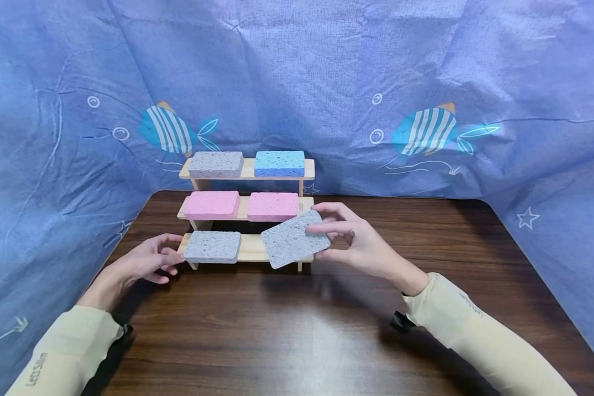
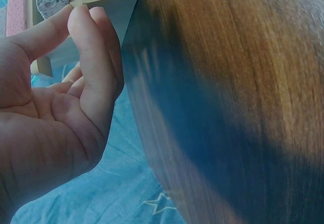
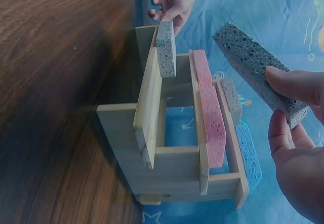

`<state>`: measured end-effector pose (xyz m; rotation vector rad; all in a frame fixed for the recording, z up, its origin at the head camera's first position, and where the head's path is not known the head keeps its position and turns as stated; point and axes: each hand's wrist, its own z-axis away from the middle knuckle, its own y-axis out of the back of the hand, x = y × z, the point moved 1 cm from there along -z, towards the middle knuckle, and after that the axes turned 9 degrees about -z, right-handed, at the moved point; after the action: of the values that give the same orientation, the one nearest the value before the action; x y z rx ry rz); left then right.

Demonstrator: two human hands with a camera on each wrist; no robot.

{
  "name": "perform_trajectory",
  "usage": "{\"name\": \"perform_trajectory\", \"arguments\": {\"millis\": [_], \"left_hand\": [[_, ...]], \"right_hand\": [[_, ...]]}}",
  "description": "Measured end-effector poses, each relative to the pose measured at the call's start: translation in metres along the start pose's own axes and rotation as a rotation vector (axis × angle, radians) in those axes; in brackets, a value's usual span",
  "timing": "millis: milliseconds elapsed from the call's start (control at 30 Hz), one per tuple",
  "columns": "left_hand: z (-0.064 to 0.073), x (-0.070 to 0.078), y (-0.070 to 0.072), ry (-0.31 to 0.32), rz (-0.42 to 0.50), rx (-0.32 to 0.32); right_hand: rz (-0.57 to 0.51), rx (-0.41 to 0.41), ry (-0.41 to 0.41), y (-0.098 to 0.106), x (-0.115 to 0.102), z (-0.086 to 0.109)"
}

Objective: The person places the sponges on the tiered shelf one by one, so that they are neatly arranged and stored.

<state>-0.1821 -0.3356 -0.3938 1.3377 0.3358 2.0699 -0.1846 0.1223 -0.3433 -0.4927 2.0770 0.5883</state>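
A three-tier wooden rack [image 1: 252,247] stands on the table. My left hand [image 1: 150,258] is at the left end of its bottom shelf, with thumb and finger pinching the board's end beside a grey sponge [image 1: 212,246]. My right hand [image 1: 358,242] holds another grey sponge [image 1: 294,239] between thumb and fingers, tilted above the right part of the bottom shelf. In the right wrist view, this held sponge [image 3: 253,67] is apart from the rack. Two pink sponges [image 1: 212,205] lie on the middle shelf. The top shelf bears a grey sponge [image 1: 215,164] and a blue sponge [image 1: 279,163].
The rack stands near the back of a dark brown wooden table [image 1: 257,330]. Behind and beside the table hangs a blue cloth [image 1: 307,66] printed with striped fish.
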Motion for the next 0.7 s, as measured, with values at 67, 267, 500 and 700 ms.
{"name": "perform_trajectory", "arguments": {"millis": [67, 267, 500, 700], "left_hand": [[-0.001, -0.001, 0.000, 0.002, 0.000, -0.004], [-0.003, -0.002, -0.002, -0.008, -0.005, -0.012], [-0.004, 0.000, -0.002, -0.018, -0.002, -0.016], [-0.003, 0.003, 0.002, 0.001, -0.004, -0.010]], "right_hand": [[-0.018, 0.008, -0.008, -0.003, 0.001, -0.002], [-0.050, 0.058, -0.048, -0.011, 0.007, -0.003], [-0.053, 0.079, -0.078, -0.014, 0.009, -0.001], [-0.024, 0.085, -0.117, -0.011, 0.013, -0.001]]}}
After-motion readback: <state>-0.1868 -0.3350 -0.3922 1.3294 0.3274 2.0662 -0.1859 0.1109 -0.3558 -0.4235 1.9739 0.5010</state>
